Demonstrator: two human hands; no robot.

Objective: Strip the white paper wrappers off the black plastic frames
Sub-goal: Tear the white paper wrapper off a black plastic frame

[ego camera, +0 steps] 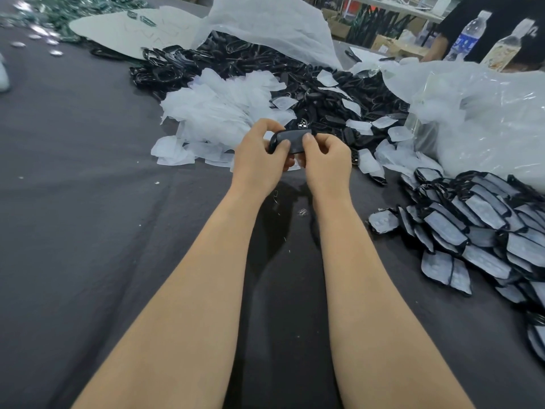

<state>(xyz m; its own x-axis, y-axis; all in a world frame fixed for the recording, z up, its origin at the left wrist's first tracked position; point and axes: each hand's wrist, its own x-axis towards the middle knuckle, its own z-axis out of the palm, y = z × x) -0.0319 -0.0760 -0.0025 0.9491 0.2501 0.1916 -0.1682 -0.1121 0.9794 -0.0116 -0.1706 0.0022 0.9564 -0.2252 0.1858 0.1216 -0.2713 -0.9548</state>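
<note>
Two bare forearms reach forward from the lower edge over a surface (88,202) covered in dark grey cloth; small pale scraps lie on the cloth between and beside them.

Left hand (259,154): fingers curled, grasping the left end of a black frame (290,140); thumb pressed on its upper face.

Right hand (327,160): fingers curled under, thumb pinching the right end of the same frame.

The frame is held level above the surface, between both hands, just in front of the paper heap; its face looks dark grey and slightly glossy; whether any wrapper remains on it cannot be told.

To the right, near: pile of wrapped frames (477,219), overlapping, pale paper faces with black rims showing.

Behind the hands, left of centre: heap of white paper wrappers (218,113), loose and crumpled; stray wrappers spread rightward.

Behind and right of that: heap of bare black frames (324,98), with a few wrappers lying on top.

Right, beyond the wrapped pile: clear plastic bag (477,113), crumpled, with white contents.

Farther back, centre: large white tissue sheet (271,28) rising above the black heap; beside it, to the left, a pale flat board (124,31).

Far left: scattered greenish glinting pieces (59,10).

Far right: two bottles (469,36); behind them a person in dark clothing (472,13).
</note>
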